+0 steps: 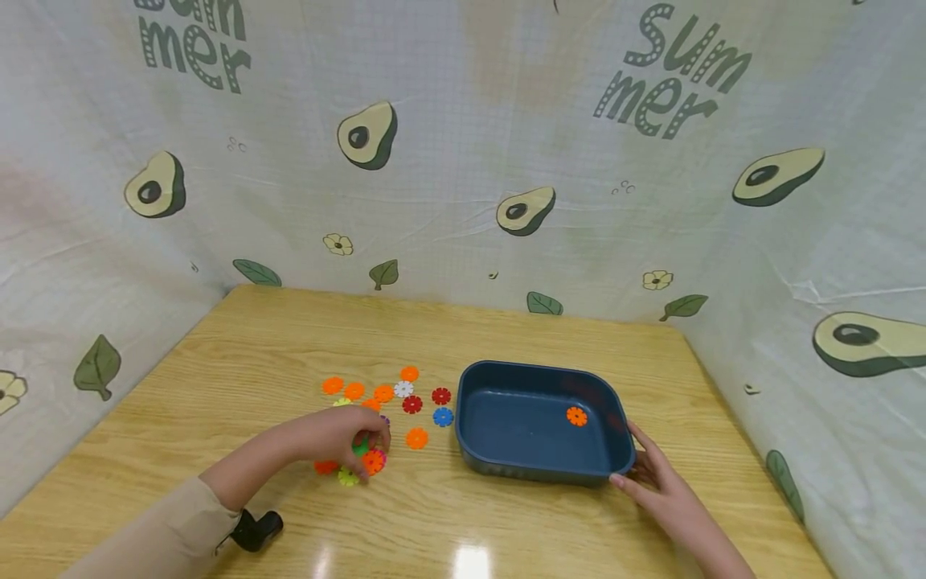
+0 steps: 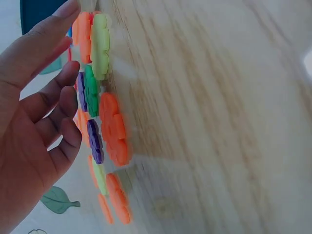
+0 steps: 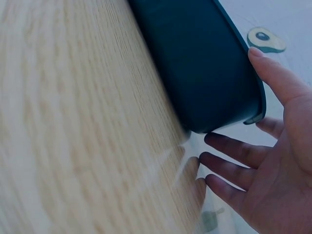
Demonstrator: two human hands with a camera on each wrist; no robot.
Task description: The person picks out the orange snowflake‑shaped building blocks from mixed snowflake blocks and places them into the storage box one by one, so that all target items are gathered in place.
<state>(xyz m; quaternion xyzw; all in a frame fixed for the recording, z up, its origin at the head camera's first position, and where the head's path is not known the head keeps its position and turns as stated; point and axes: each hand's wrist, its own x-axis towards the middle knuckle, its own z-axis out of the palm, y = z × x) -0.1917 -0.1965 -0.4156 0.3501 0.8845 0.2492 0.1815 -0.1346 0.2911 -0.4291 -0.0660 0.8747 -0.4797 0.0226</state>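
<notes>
I have my left hand loosely curved, gripping nothing, above discs: probably light, stiff, best rim-pinched. My right hand, spread wide, touches the box.

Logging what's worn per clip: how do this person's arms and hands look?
The left arm has a beige sleeve with a small black object beside it; the right forearm shows no sleeve. Left hand and right hand are ungloved, no rings visible.
</notes>
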